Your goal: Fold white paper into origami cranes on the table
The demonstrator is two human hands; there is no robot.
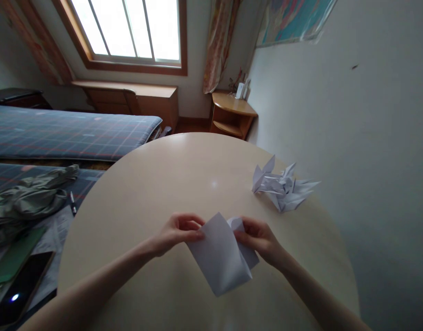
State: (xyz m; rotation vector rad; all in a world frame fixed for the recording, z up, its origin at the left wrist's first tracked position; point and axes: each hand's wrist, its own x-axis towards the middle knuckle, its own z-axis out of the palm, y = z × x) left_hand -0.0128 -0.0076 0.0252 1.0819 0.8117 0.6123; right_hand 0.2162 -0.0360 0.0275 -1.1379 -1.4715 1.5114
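A sheet of white paper (218,257), partly folded, is held up over the near part of the round table (156,184). My left hand (179,233) pinches its left edge between thumb and fingers. On the other side, my right hand (259,238) is closed on a bent-over flap of the same paper. The flap curls away behind the front layer, so part of the fold is hidden. Farther off to the right lies a cluster of folded white paper pieces (282,186) with pointed tips, apart from both hands.
At the left, a phone (23,285), a green folder or book (16,257), a pen (72,202) and crumpled grey-green cloth (35,191) lie beside the table. A plaid mattress (70,133) stands behind them. The white wall (377,151) runs close along the table's right side.
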